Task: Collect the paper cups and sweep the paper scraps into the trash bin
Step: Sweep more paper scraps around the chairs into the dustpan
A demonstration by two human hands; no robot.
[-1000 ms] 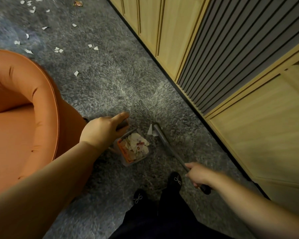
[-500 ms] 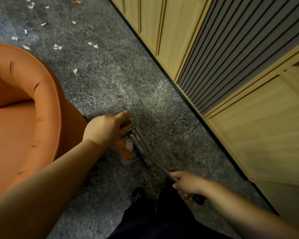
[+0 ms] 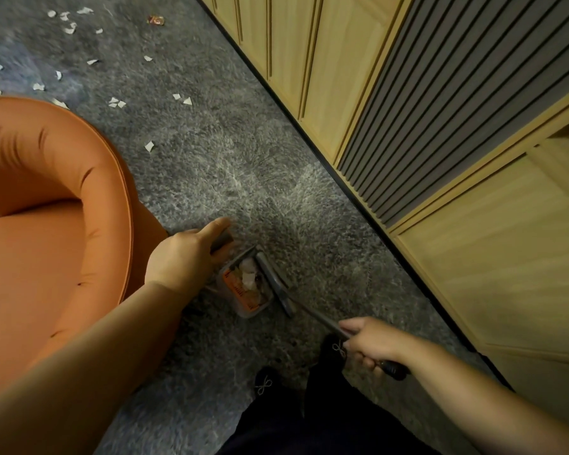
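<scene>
A small clear dustpan (image 3: 243, 287) sits on the grey carpet, filled with white paper scraps and an orange wrapper. My left hand (image 3: 184, 257) grips its dark upright handle (image 3: 222, 239). My right hand (image 3: 372, 344) grips the long handle of a grey broom; the broom head (image 3: 275, 279) lies against the dustpan's right edge. Loose white paper scraps (image 3: 149, 146) dot the carpet farther away, mostly toward the top left. No paper cup and no trash bin are in view.
An orange armchair (image 3: 53, 224) fills the left side, close to my left arm. Wooden cabinets with a slatted grey panel (image 3: 424, 103) line the right. A small crumpled wrapper (image 3: 155, 20) lies by the cabinet base at the top. My black shoes (image 3: 265, 385) stand below the dustpan.
The broom head swept left from the carpet to the dustpan's edge, pushing the two nearest scraps in. My right hand pulled slightly back. The left hand stayed on the dustpan handle.
</scene>
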